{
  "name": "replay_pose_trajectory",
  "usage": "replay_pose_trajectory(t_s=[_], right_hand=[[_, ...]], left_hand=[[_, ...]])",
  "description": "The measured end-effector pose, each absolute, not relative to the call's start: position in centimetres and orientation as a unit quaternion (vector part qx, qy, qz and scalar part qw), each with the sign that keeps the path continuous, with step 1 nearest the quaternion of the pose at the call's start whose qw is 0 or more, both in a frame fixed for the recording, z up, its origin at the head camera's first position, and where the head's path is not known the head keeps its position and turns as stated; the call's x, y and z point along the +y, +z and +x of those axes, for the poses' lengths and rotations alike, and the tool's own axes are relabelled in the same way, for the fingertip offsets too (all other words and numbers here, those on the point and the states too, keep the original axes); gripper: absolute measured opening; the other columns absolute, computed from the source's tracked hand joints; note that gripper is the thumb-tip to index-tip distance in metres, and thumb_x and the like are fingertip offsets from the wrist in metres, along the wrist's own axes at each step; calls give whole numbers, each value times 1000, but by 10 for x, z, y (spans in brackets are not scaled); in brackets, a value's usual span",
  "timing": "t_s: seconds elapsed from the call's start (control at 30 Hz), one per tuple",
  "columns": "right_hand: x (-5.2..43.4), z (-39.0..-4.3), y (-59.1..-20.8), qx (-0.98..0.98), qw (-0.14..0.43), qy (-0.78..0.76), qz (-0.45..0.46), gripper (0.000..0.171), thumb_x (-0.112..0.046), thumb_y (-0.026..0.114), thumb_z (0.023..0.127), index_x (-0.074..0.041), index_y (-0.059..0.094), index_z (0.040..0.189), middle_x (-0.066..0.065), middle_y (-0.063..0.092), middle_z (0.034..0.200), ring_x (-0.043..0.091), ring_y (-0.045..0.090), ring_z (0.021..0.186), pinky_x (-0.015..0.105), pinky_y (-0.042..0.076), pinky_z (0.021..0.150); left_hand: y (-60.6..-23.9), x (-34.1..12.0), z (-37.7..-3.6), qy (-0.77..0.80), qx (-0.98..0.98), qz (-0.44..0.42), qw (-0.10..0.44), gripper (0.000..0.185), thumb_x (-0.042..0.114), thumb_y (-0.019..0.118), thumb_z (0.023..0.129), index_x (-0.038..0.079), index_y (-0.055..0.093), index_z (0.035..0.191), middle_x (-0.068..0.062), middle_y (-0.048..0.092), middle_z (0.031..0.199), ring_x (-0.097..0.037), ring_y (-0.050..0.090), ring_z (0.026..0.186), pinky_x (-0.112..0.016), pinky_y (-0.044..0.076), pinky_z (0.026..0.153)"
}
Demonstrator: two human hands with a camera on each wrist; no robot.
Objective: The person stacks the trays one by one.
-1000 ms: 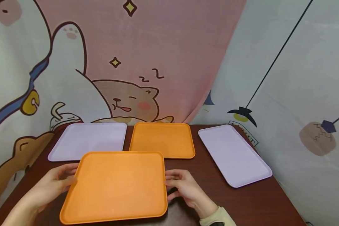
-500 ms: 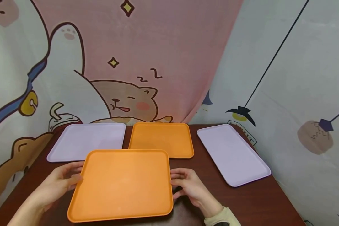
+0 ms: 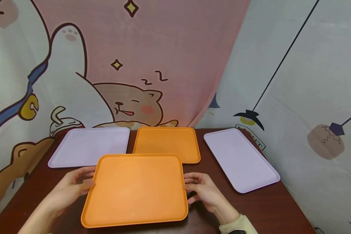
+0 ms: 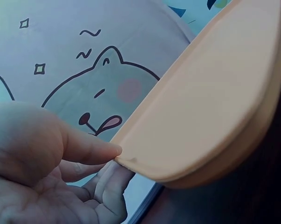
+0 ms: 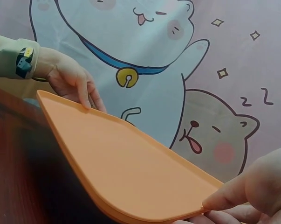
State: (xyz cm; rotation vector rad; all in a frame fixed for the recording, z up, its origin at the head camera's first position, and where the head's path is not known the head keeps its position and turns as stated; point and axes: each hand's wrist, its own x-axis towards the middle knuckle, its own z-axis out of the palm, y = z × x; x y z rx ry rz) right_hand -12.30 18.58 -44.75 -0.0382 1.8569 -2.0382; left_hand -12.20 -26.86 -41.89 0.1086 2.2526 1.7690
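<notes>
The left hand [image 3: 67, 189] and right hand [image 3: 204, 191] hold an orange tray [image 3: 136, 190] over a brown table [image 3: 269, 211]

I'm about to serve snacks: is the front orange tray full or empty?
Empty: the head view shows the whole inside of the front orange tray bare.

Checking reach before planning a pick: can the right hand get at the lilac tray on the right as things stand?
Probably not directly: the right hand grips the side of the front orange tray. If freed, likely yes; the right lilac tray lies nearby, with only tabletop showing between.
</notes>
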Motion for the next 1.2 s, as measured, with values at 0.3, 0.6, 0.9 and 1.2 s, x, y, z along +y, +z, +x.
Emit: replay_pose_trajectory(t_s=[0.3, 0.6, 0.9, 1.2], right_hand=[[200, -121, -445, 673, 184, -717, -7, 45, 0, 69, 97, 13, 57, 138, 21, 66, 119, 26, 68, 92, 34, 61, 58], [212, -119, -446, 679, 178, -712, -9, 45, -1, 69, 98, 13, 56, 138, 20, 67, 118, 28, 69, 92, 36, 62, 58], [223, -115, -449, 689, 169, -705, 1, 46, 0, 69, 97, 14, 55, 138, 20, 67, 118, 27, 68, 91, 36, 62, 58], [235, -112, -451, 690, 171, -704, 3, 46, -2, 68, 99, 14, 54, 140, 18, 67, 119, 28, 69, 93, 37, 62, 58]], left_hand=[[-418, -252, -123, 602, 787, 34, 131, 53, -6, 57, 104, -17, 37, 152, -29, 58, 135, -27, 67, 110, -40, 60, 89], [-422, -240, -125, 611, 780, 29, 133, 52, -7, 57, 103, -15, 39, 152, -27, 59, 133, -29, 67, 110, -41, 61, 88], [-423, -226, -126, 606, 784, 25, 132, 50, -7, 59, 102, -14, 43, 149, -26, 60, 132, -31, 66, 109, -45, 61, 89], [-427, -214, -127, 604, 784, 24, 137, 51, -9, 59, 100, -14, 44, 148, -25, 61, 130, -31, 67, 109, -48, 60, 89]])
